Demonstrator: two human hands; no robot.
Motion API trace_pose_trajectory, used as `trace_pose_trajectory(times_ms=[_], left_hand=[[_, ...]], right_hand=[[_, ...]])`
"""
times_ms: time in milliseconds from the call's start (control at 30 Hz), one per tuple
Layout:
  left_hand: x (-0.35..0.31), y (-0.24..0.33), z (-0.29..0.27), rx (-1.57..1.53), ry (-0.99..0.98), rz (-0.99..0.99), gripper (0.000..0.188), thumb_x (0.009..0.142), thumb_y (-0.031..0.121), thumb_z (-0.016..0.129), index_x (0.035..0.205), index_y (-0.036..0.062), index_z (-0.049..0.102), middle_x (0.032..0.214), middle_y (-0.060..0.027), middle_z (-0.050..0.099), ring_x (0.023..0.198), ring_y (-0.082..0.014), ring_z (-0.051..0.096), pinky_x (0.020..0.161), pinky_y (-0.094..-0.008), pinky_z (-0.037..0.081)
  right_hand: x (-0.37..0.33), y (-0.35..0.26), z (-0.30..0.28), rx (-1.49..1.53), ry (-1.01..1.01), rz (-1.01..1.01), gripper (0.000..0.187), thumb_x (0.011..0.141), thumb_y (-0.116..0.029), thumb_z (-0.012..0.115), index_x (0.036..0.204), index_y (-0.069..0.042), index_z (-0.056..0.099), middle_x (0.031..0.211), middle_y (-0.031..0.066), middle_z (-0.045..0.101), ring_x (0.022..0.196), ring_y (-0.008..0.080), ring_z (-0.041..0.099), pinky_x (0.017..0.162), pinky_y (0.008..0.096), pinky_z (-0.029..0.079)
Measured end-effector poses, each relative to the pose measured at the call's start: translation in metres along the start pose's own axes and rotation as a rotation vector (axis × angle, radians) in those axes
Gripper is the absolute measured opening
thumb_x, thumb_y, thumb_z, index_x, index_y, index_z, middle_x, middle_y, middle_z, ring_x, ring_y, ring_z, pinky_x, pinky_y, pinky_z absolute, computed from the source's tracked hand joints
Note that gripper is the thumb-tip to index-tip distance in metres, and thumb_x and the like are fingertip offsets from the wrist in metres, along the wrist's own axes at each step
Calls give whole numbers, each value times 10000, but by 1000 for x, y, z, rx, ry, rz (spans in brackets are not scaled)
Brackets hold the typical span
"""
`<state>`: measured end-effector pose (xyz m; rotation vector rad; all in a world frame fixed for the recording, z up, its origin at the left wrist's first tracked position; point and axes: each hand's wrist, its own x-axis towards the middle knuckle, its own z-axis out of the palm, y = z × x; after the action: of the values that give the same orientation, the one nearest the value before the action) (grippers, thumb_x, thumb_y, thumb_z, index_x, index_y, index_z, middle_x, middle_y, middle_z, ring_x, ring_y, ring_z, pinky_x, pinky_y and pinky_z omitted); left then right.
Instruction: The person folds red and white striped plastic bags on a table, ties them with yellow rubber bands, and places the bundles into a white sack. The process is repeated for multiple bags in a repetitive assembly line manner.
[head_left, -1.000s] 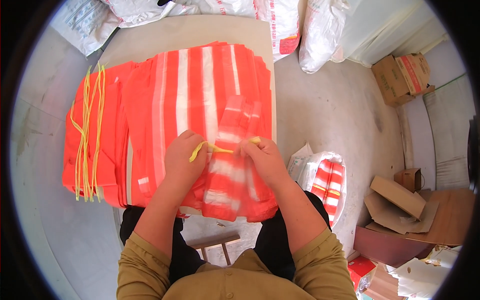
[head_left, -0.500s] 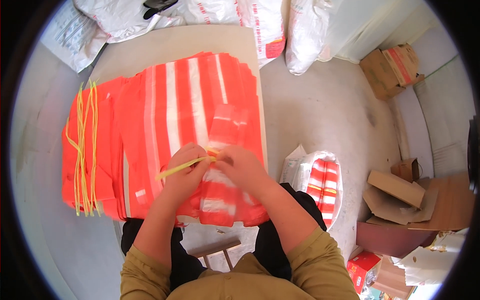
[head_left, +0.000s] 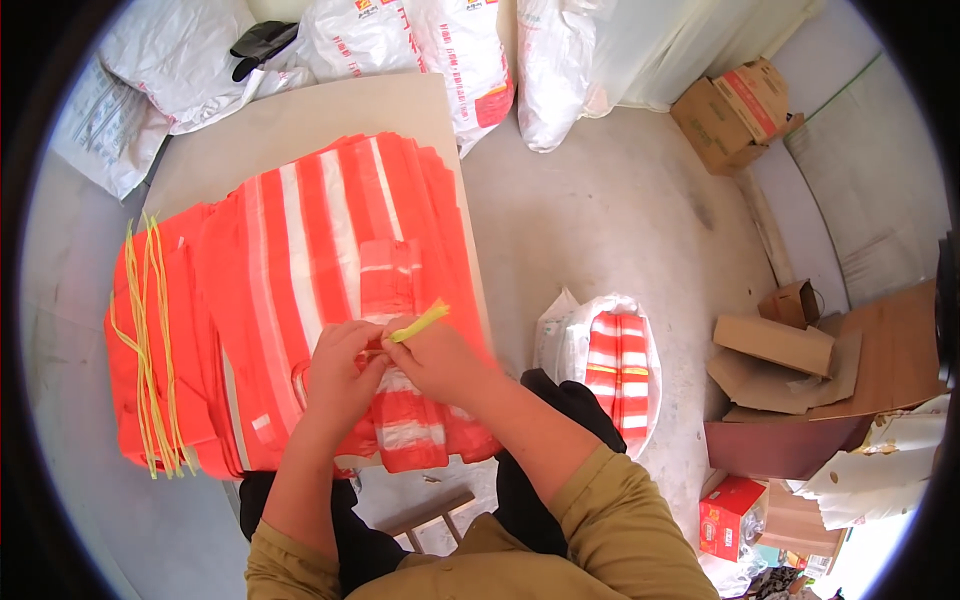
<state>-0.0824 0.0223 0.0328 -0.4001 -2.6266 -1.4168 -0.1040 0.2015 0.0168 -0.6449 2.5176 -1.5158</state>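
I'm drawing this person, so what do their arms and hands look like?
The left hand and right hand wear no gloves, and no watch shows. The left sleeve and right sleeve are wrinkled, mustard-brown cloth that stops partway up, leaving the forearms bare.

Place: you appear to be in a workshop
Table [head_left: 310,112]: red striped stack [head_left: 275,225] before you
Floor [head_left: 600,215]: white sacks [head_left: 553,80], cardboard boxes [head_left: 712,125]

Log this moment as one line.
left hand: at folded bundle | right hand: pinching yellow tie | bundle: on striped stack | loose ties: on red pile, left
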Motion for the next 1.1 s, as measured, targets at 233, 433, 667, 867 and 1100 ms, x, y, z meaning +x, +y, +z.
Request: trace_pose_trajectory(times_ms=[233, 433, 667, 867, 1100], left_hand=[[-2, -10, 5, -182, 12, -274, 84, 875, 37, 758, 955, 11, 751, 810, -49, 653, 747, -150, 611, 677, -295, 489], [-2, -20, 11, -444, -27, -407, 77, 988, 75, 701, 972, 1, 688, 804, 8, 652, 675, -41, 554, 585, -216, 447], [-4, -18, 11, -348, -17, -444, 84, 955, 66, 721, 966, -15, 701, 839, -34, 683, 759, -99, 613, 686, -267, 505], [-6, -14, 11, -215, -28, -335, 104, 928, 73, 743, 979, -7, 699, 812, -76, 668, 726, -149, 621, 677, -300, 507], [-10, -10, 8, -148, -21, -222, 106, 931, 70, 715, 1004, -4, 693, 846, -107, 672, 747, -209, 649, 686, -338, 514]], right_hand=[[1, 0, 2, 134, 28, 130, 137, 987, -143, 615, 1018, -9, 620, 911, 183, 665, 820, 331, 649, 726, 435, 514], [-1, -10, -4, 354, 39, 237, 87, 919, -25, 646, 996, -22, 605, 869, 125, 641, 757, 214, 606, 689, 344, 489], [-2, -6, 1, -314, 234, -228, 148, 860, -23, 697, 1003, -52, 673, 949, 73, 692, 892, 257, 659, 743, 373, 548], [-2, 1, 3, -353, 205, -297, 251, 838, -53, 696, 1087, -75, 714, 1038, 62, 687, 980, 271, 649, 784, 394, 562], [0, 7, 6, -295, 230, -227, 153, 843, -52, 693, 984, -53, 754, 983, 82, 675, 949, 288, 647, 781, 395, 560]])
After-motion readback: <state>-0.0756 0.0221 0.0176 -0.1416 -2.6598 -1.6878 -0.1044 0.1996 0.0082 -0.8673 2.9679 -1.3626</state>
